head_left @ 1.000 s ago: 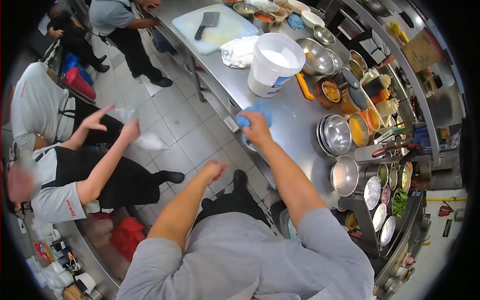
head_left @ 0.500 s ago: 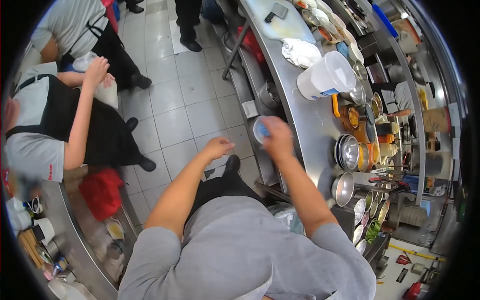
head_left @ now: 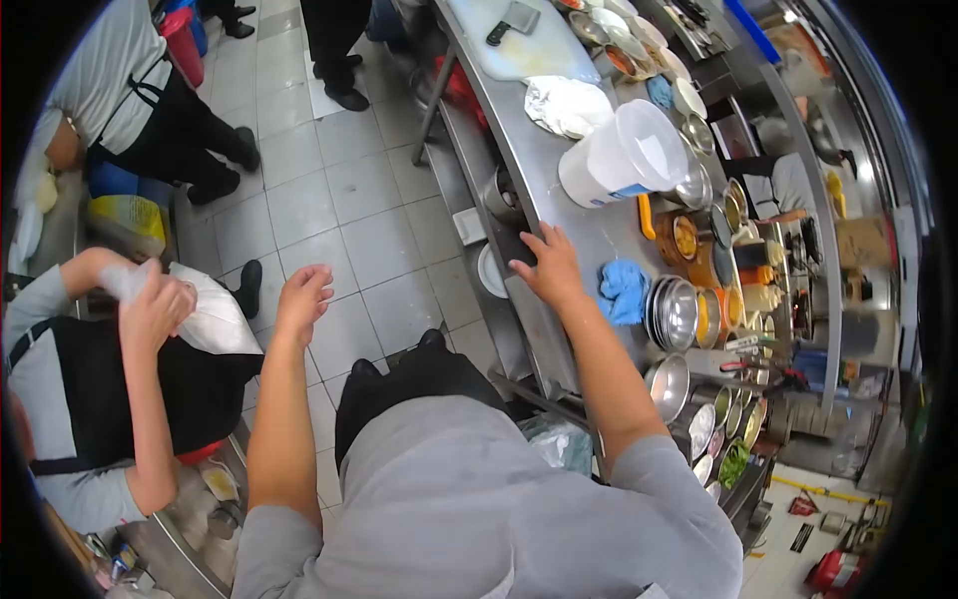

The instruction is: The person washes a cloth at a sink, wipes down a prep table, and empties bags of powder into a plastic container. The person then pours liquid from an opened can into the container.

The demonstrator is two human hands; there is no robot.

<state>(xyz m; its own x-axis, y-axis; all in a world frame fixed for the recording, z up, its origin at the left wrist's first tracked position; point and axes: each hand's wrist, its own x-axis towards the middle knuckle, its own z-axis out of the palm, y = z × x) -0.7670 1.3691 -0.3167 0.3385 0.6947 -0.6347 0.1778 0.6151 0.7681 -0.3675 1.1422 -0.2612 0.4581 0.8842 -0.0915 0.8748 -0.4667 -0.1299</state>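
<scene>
My right hand (head_left: 551, 268) hovers over the front edge of the steel counter (head_left: 559, 334), fingers spread and holding nothing. A crumpled blue cloth (head_left: 624, 292) lies on the counter just right of it, against a stack of metal bowls (head_left: 673, 311). Beyond that hand stands a large white plastic bucket (head_left: 611, 165). Above the tiled floor is my left hand (head_left: 304, 298), fingers loosely curled and apart, with nothing visible in it. A round white dish or lid (head_left: 491, 272) rests on the lower shelf, below my right hand.
A cleaver (head_left: 515, 22) lies on a white cutting board (head_left: 539, 55) at the counter's far end, near a white cloth (head_left: 567, 106). At left, a co-worker (head_left: 90, 389) stands close, holding a white bag (head_left: 210, 311). Another person (head_left: 110, 80) is farther off.
The blue cloth, earlier apparently a blue blur in my right hand, now lies on the counter. My right hand has opened. My left hand moved left, and the nearby co-worker is closer.
</scene>
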